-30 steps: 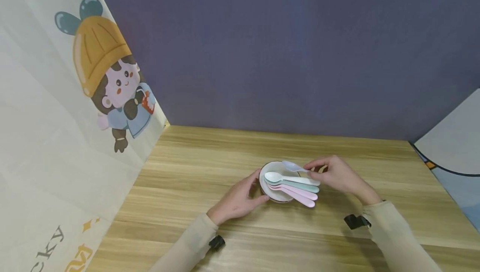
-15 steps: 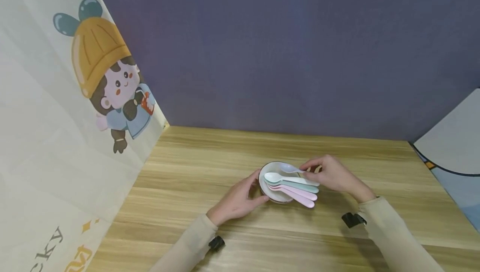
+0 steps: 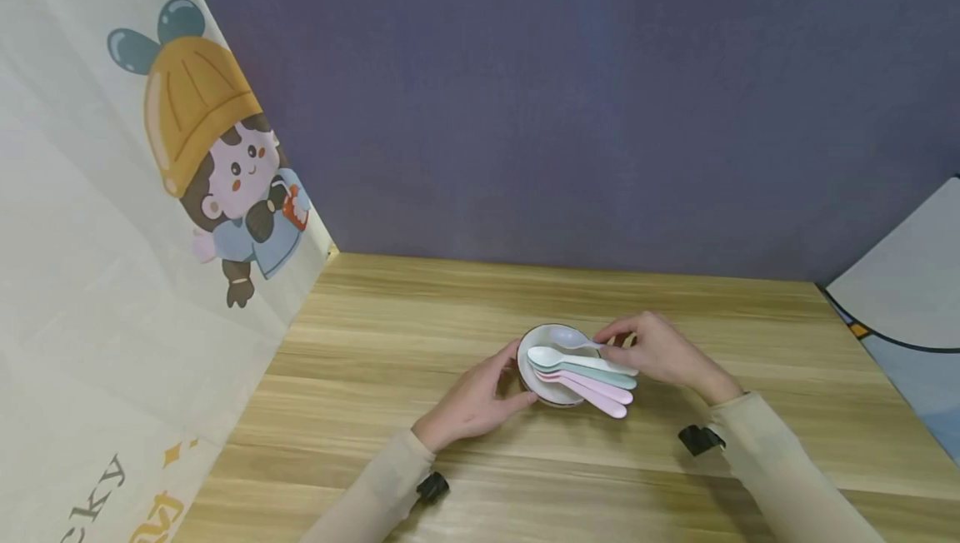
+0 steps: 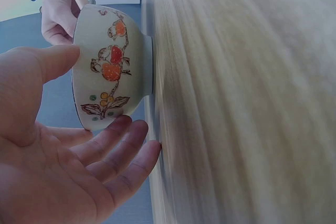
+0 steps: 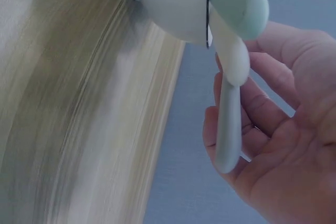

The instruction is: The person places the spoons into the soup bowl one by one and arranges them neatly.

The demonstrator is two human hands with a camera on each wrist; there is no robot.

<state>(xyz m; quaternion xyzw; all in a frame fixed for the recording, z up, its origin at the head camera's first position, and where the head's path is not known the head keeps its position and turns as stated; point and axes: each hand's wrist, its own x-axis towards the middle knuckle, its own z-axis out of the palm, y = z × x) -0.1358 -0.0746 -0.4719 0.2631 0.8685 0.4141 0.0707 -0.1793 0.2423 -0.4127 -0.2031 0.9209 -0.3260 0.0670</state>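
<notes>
A small white bowl with a dark rim stands on the table. My left hand holds its near left side between thumb and fingers. In the left wrist view the bowl carries a print of orange birds and leaves. Several spoons rest inside with handles fanned over the right rim: a white spoon, a mint spoon and pink spoons nearest me. Over the far part of the bowl, my right hand pinches a pale lavender spoon, its scoop within the rim. The lavender handle runs along the fingers.
The wooden table extends around the bowl. A dark blue-grey panel rises behind it. To the left hangs a pale curtain with a cartoon child print; another printed panel stands at the right. Black straps hang at both wrists.
My right hand has moved left and slightly lower, carrying the lavender spoon from over the far rim to inside the bowl. The left hand has kept its hold on the bowl.
</notes>
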